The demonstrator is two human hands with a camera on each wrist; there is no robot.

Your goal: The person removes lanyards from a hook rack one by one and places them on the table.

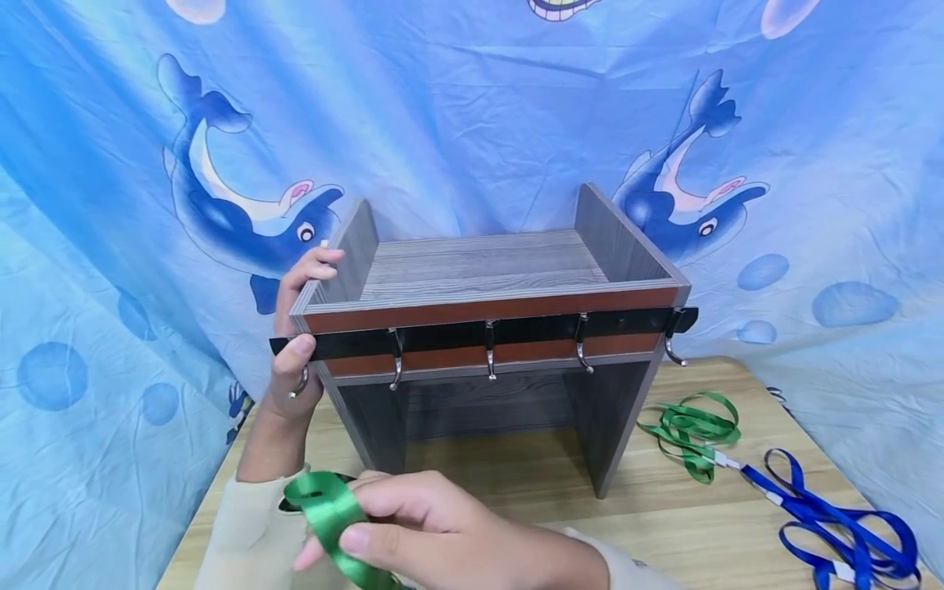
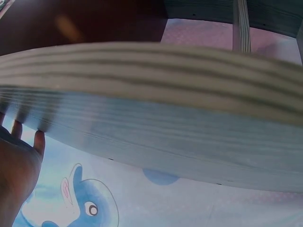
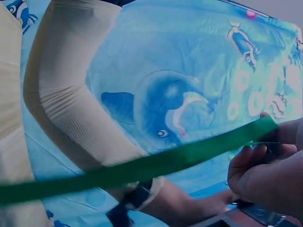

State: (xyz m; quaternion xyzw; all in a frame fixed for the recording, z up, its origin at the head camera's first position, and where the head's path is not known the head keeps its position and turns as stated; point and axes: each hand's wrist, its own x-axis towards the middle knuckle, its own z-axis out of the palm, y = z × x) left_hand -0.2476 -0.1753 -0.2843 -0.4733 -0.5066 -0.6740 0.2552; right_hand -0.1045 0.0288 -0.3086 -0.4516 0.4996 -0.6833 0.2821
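My left hand [image 1: 298, 328] grips the left side of a grey wood-grain shelf [image 1: 472, 262]. The thumb presses the left end of a black hook rail [image 1: 442, 337] on the shelf's front, while the fingers lie along the side panel. In the left wrist view, fingertips [image 2: 40, 137] touch the panel [image 2: 142, 123]. Lower down, in front of the shelf, my right hand [image 1: 457, 533] pinches a green lanyard [image 1: 332, 512] between thumb and fingers. A loop of its strap stands above the fingers, and the right wrist view shows the flat green strap [image 3: 142, 161] stretching leftward from the hand.
Silver hooks [image 1: 490, 352] stick out along the rail. On the wooden table [image 1: 664, 524], right of the shelf, lie a green lanyard [image 1: 696, 426] and tangled blue lanyards [image 1: 848, 524] with white clips. A blue dolphin-print cloth [image 1: 472, 123] hangs behind.
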